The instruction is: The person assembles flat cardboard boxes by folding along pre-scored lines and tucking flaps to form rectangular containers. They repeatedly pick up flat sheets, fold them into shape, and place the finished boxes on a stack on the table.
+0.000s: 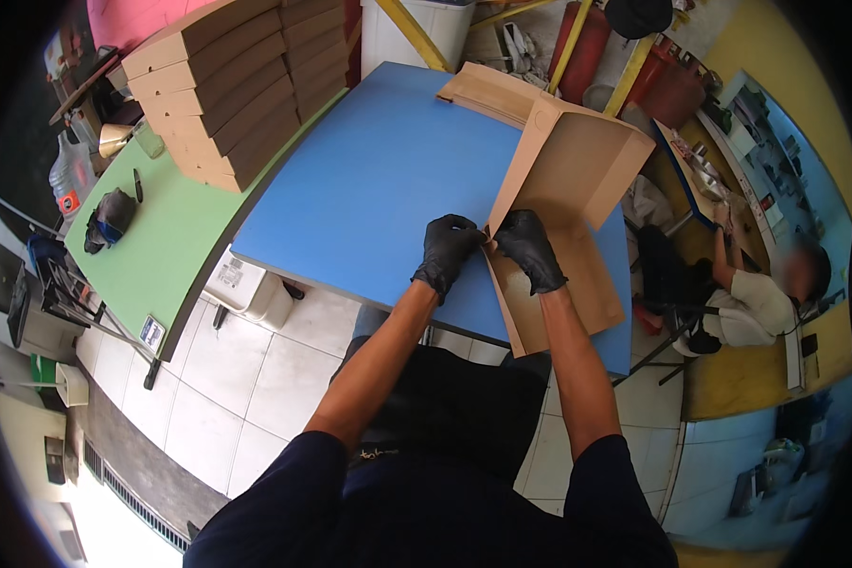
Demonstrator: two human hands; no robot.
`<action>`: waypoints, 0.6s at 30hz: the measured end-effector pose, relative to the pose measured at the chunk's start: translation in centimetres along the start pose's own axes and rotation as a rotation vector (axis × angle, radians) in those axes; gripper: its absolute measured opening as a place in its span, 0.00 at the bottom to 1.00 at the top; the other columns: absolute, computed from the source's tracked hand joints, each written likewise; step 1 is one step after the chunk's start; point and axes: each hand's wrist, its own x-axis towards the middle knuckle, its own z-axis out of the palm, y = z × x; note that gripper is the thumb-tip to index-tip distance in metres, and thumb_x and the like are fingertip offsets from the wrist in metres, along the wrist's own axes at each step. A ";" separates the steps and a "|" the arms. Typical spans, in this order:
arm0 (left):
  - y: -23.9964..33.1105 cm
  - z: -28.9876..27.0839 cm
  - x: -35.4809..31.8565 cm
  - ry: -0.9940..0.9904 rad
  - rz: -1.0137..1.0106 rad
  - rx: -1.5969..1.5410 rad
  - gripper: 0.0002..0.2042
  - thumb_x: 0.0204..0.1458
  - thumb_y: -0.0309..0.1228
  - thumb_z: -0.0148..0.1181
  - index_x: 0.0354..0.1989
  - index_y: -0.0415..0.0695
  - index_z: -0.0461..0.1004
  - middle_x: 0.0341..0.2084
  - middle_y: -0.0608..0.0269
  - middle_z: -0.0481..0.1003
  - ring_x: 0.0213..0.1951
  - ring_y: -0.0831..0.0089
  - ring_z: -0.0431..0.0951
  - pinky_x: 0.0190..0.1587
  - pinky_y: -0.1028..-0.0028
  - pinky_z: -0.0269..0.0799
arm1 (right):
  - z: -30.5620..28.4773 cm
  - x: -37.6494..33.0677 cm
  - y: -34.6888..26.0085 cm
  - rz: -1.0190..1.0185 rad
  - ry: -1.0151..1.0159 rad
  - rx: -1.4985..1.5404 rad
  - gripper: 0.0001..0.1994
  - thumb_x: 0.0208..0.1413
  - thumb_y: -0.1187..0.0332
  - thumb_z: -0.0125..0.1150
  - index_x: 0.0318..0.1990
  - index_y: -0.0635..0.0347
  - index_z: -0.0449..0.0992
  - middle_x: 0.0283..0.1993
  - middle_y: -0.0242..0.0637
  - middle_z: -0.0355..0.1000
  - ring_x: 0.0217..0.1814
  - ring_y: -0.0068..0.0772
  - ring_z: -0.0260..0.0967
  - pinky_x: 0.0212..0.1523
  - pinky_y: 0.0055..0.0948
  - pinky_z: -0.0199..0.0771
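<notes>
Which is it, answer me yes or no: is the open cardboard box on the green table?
No, the open cardboard box is on the blue table.

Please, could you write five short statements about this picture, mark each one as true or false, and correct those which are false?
1. The left hand and the right hand both wear black gloves. True.
2. The cardboard box at the hands is fully closed. False: it is open, with its inside showing.
3. A stack of cardboard boxes stands on the green table. True.
4. The cardboard box at the hands rests on the floor. False: it rests on the blue table.
5. The other person, at the right of the picture, wears a bright red top. False: the top is light-coloured.
</notes>
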 end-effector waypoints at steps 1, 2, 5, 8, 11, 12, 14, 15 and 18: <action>0.0 -0.2 0.1 0.017 0.013 0.009 0.17 0.44 0.27 0.75 0.41 0.34 0.80 0.27 0.57 0.80 0.28 0.74 0.80 0.30 0.74 0.76 | 0.4 0.1 -0.1 -0.011 0.009 0.014 0.09 0.49 0.70 0.64 0.33 0.66 0.85 0.27 0.40 0.80 0.28 0.32 0.77 0.34 0.34 0.75; 0.1 -0.3 0.2 0.034 0.026 0.017 0.17 0.44 0.28 0.75 0.41 0.34 0.80 0.27 0.58 0.80 0.28 0.74 0.80 0.30 0.74 0.75 | 0.6 0.1 -0.1 -0.018 0.019 0.025 0.09 0.49 0.70 0.64 0.32 0.67 0.84 0.26 0.40 0.79 0.27 0.31 0.76 0.33 0.33 0.74; -0.1 1.0 -0.5 0.031 0.043 -0.030 0.16 0.44 0.27 0.75 0.41 0.33 0.80 0.28 0.58 0.80 0.28 0.74 0.80 0.29 0.74 0.75 | -0.7 -0.5 0.6 0.015 -0.039 0.123 0.09 0.50 0.70 0.62 0.32 0.68 0.84 0.25 0.42 0.78 0.28 0.30 0.77 0.33 0.33 0.74; 0.1 0.5 -1.0 0.068 0.011 -0.106 0.15 0.41 0.25 0.76 0.38 0.33 0.81 0.26 0.59 0.79 0.25 0.75 0.77 0.27 0.75 0.73 | -0.5 -1.1 1.2 -0.040 -0.068 0.158 0.09 0.50 0.70 0.61 0.33 0.69 0.83 0.26 0.42 0.78 0.28 0.30 0.76 0.32 0.32 0.73; 0.7 -0.1 -1.1 -0.080 -0.016 -0.125 0.20 0.43 0.27 0.75 0.45 0.32 0.79 0.31 0.56 0.80 0.29 0.73 0.80 0.31 0.74 0.75 | -0.2 -0.8 1.5 0.019 0.024 0.052 0.10 0.52 0.69 0.63 0.33 0.68 0.83 0.27 0.40 0.78 0.28 0.28 0.75 0.32 0.32 0.73; 0.9 -0.1 -1.2 -0.083 -0.016 -0.099 0.21 0.43 0.27 0.75 0.45 0.32 0.79 0.31 0.55 0.80 0.29 0.73 0.80 0.31 0.74 0.75 | -0.3 -0.7 1.6 -0.013 0.003 0.073 0.07 0.52 0.71 0.62 0.32 0.67 0.81 0.26 0.37 0.76 0.27 0.25 0.73 0.31 0.29 0.72; 1.1 -0.3 -1.3 -0.085 -0.028 -0.042 0.22 0.43 0.28 0.76 0.46 0.32 0.78 0.31 0.54 0.81 0.29 0.72 0.80 0.31 0.73 0.76 | -0.1 -0.7 1.4 -0.013 -0.021 0.082 0.04 0.53 0.75 0.59 0.29 0.65 0.77 0.25 0.29 0.71 0.26 0.18 0.68 0.28 0.24 0.71; 1.0 -0.3 -1.3 -0.069 -0.034 -0.045 0.22 0.42 0.27 0.76 0.46 0.32 0.78 0.31 0.54 0.80 0.29 0.72 0.80 0.30 0.73 0.76 | -0.1 -0.9 1.2 -0.034 -0.041 0.129 0.05 0.53 0.73 0.60 0.31 0.65 0.79 0.26 0.32 0.73 0.26 0.20 0.70 0.30 0.27 0.72; 0.7 0.2 -1.0 -0.040 -0.029 -0.066 0.23 0.41 0.27 0.76 0.46 0.32 0.78 0.31 0.54 0.80 0.28 0.71 0.80 0.30 0.72 0.76 | -0.4 -1.4 0.6 -0.039 -0.025 0.164 0.08 0.52 0.70 0.62 0.33 0.65 0.84 0.26 0.37 0.78 0.27 0.24 0.74 0.32 0.32 0.73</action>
